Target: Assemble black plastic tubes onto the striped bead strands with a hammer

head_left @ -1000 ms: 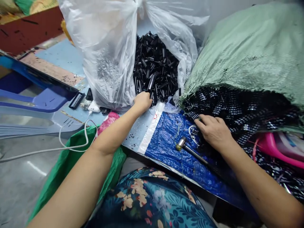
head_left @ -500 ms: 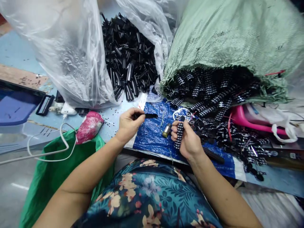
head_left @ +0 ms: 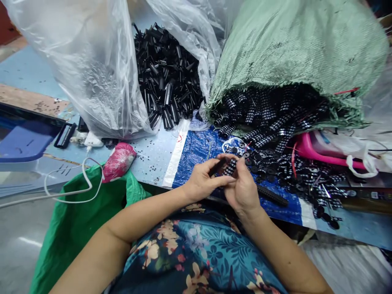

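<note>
In front of my body my two hands meet over the blue plastic sheet (head_left: 196, 153). My right hand (head_left: 244, 188) grips a black tube with rows of small white rectangles (head_left: 229, 167), which points up and tilts. Closed on a dark strip-like piece (head_left: 217, 166), my left hand (head_left: 200, 179) presses it along the tube's left side. Fingers cover much of both pieces, so I cannot tell whether they are joined. A dark textured rod (head_left: 272, 196) lies to the right of my right hand.
Glossy black plastic pieces (head_left: 167, 94) spill from a clear bag (head_left: 101, 73). More patterned tubes (head_left: 275, 118) fill a pale green woven sack (head_left: 294, 49). Loose black discs (head_left: 265, 159) and a pink plastic rim (head_left: 324, 153) lie right. A pink wrapped bundle (head_left: 119, 161) and white cable (head_left: 87, 175) are left.
My left hand has moved right with the black piece and now meets the tube in my right hand. The tube has tilted. The small metallic cylinder seen between the hands is now hidden.
</note>
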Demonstrator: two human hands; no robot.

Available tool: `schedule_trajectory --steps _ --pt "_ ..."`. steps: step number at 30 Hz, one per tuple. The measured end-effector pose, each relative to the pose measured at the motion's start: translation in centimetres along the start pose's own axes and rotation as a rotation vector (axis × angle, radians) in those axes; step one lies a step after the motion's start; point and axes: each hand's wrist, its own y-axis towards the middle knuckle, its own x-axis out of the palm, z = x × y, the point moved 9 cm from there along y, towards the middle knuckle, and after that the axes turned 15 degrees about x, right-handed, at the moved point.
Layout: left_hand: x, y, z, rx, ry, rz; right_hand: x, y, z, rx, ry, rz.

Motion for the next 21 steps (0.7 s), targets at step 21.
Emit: schedule_trajectory --steps 21 --pt "-0.8 -1.4 0.0 -0.142 -0.090 0.105 2.1 -7.5 -3.2 -1.197 -1.271 0.062"
